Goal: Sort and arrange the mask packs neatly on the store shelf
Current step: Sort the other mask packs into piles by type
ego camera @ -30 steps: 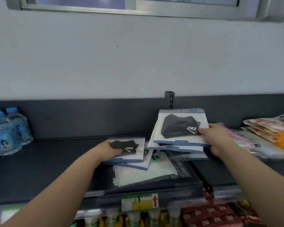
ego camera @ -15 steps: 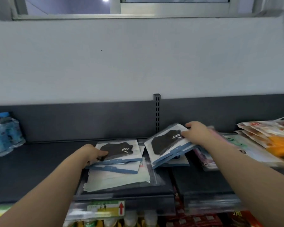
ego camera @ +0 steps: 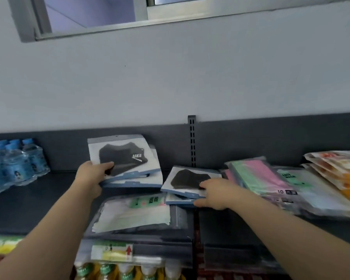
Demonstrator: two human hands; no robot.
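Note:
On the dark shelf (ego camera: 28, 201), my left hand (ego camera: 92, 174) grips a small stack of black mask packs (ego camera: 125, 158) with blue edges and tilts it up off the shelf. My right hand (ego camera: 214, 194) rests on a second stack of black mask packs (ego camera: 188, 178), thumb under its front edge, fingers on top. A clear pack of white face masks (ego camera: 133, 213) lies flat in front of both stacks. Pink and green mask packs (ego camera: 257, 176) lie to the right.
Wrapped water bottles (ego camera: 12, 164) stand at the left end. Orange snack bags (ego camera: 339, 168) are piled at the far right. A slotted upright (ego camera: 192, 138) runs up the back panel. Price tags (ego camera: 111, 252) and bottles (ego camera: 125, 271) sit on the shelf below.
My left hand has lifted its stack of black packs up and tilted it. My right hand has lowered its stack flat onto the shelf. The camera has shifted left.

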